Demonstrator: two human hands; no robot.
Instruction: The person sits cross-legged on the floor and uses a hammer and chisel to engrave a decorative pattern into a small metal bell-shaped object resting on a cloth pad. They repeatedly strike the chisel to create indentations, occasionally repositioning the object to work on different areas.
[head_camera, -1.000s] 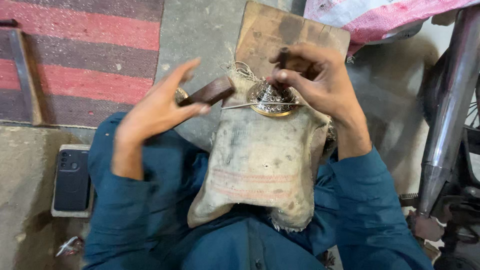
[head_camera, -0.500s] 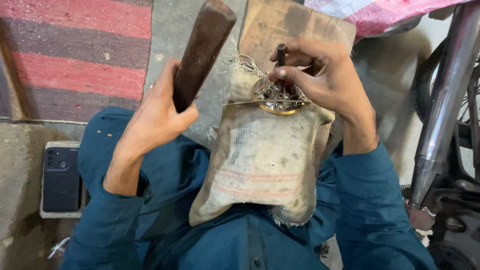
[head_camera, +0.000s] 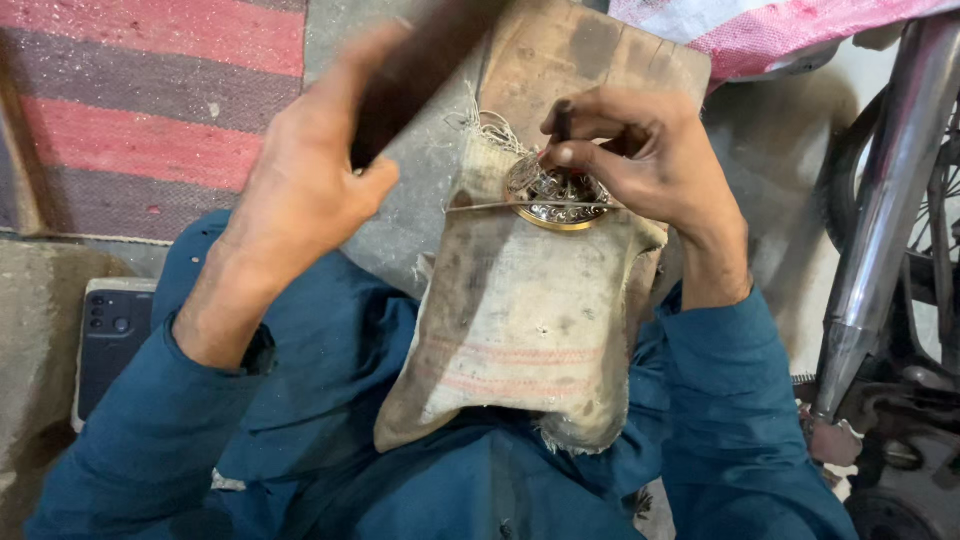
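While two hands (head_camera: 300, 190) grip: one mallet (head_camera: 420, 70), one punch (head_camera: 563, 125), one ornament (head_camera: 556, 195)

Sack cloth (head_camera: 520, 330): dirty beige, grey-brown stains, faint pink-red stripes across its lower part, frayed pale threads at the edges.
Round ornament (head_camera: 556, 196): brass-gold rim, silvery patterned openwork centre.
Wooden block (head_camera: 425, 60): dark brown, blurred.
Board (head_camera: 590, 60): worn tan-brown with darker smudges.
Sleeves (head_camera: 330, 380): deep teal-blue, plain.
Rug (head_camera: 150, 110): broad bands of red and dull purple-grey.
Phone (head_camera: 110, 340): dark blue-black back, pale case edge.
Metal pipe (head_camera: 890, 190): shiny silver-grey.
Woven sheet (head_camera: 790, 25): pink with white.
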